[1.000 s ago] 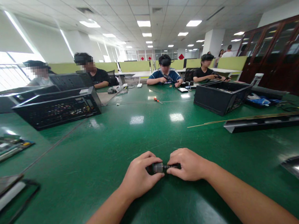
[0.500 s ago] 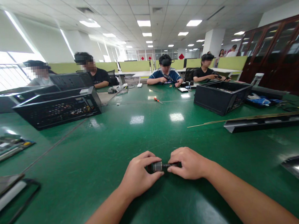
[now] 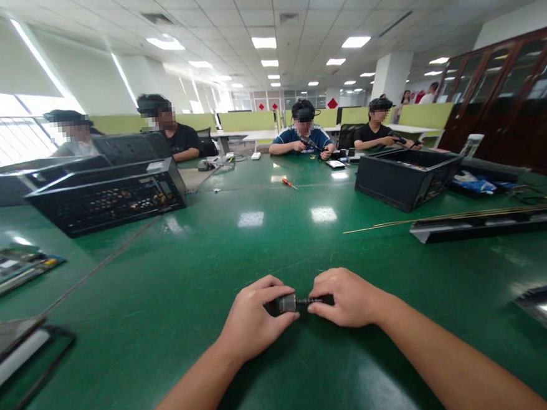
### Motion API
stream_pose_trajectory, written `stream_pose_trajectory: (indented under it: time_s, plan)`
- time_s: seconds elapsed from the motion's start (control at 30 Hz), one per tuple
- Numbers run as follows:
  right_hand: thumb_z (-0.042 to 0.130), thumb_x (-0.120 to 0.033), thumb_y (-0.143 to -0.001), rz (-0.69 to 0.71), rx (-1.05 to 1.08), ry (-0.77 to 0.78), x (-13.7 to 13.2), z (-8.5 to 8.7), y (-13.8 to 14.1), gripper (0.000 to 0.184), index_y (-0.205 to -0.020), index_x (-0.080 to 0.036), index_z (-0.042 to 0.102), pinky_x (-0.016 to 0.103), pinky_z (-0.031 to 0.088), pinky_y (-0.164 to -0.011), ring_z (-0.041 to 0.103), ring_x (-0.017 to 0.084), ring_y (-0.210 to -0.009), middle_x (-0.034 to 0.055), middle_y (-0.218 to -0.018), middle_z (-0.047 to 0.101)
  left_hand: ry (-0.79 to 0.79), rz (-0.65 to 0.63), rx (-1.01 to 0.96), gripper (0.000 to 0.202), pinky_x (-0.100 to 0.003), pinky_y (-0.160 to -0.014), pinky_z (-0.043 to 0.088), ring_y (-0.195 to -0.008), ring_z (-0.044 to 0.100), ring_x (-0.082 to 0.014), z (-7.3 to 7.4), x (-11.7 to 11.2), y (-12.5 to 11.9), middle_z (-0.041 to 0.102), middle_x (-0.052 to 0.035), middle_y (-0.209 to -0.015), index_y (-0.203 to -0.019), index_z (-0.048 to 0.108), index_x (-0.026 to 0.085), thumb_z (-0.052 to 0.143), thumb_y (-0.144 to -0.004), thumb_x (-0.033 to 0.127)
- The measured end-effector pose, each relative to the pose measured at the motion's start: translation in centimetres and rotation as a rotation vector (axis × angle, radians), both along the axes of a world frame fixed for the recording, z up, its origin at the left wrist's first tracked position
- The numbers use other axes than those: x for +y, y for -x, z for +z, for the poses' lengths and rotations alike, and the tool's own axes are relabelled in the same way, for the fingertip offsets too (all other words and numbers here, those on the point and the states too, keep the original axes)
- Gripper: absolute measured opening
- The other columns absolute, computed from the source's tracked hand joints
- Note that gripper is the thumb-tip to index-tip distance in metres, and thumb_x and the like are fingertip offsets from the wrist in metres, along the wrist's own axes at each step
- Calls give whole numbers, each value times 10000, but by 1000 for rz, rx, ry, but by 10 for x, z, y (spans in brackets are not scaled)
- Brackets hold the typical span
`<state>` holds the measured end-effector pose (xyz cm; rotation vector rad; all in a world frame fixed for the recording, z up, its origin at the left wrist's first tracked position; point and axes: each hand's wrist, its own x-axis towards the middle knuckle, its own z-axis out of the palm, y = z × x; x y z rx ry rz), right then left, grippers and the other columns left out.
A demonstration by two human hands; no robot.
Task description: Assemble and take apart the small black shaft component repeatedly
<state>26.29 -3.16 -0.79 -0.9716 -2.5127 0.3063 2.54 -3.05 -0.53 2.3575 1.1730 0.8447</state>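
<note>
hands barely shifted | left hand (image 3: 256,322), right hand (image 3: 346,300) pinch small cylinder (image 3: 287,303), perhaps a motor | table (image 3: 176,280) open around

1. The table (image 3: 267,243) is glossy dark green.
2. The small cylinder (image 3: 287,303) is grey metal with a black stem.
3. The computer cases (image 3: 107,198) are black.
4. The screwdriver (image 3: 289,184) has an orange-red handle.
5. The partitions (image 3: 244,121) are yellow-green.

I sit at a glossy green counter (image 3: 257,243); bright windows (image 3: 1,139) line my left; dark wooden cabinets (image 3: 504,95) stand right; ceiling light panels (image 3: 262,43) glow overhead; green partitions (image 3: 244,121) cross the far room.
</note>
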Motion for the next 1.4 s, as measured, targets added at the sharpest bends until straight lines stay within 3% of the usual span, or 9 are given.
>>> stream_pose_trajectory:
  time_s: [1.4]
  plan:
    - [630, -313, -918, -36, 18, 10, 1, 3, -7, 187, -895, -181, 760, 270, 431, -699, 628, 164, -737, 44, -781, 704, -89, 15, -29, 285, -294, -809, 564, -872, 691, -183, 1, 5, 5, 717, -25, -978, -1001, 778, 255, 800, -720, 218]
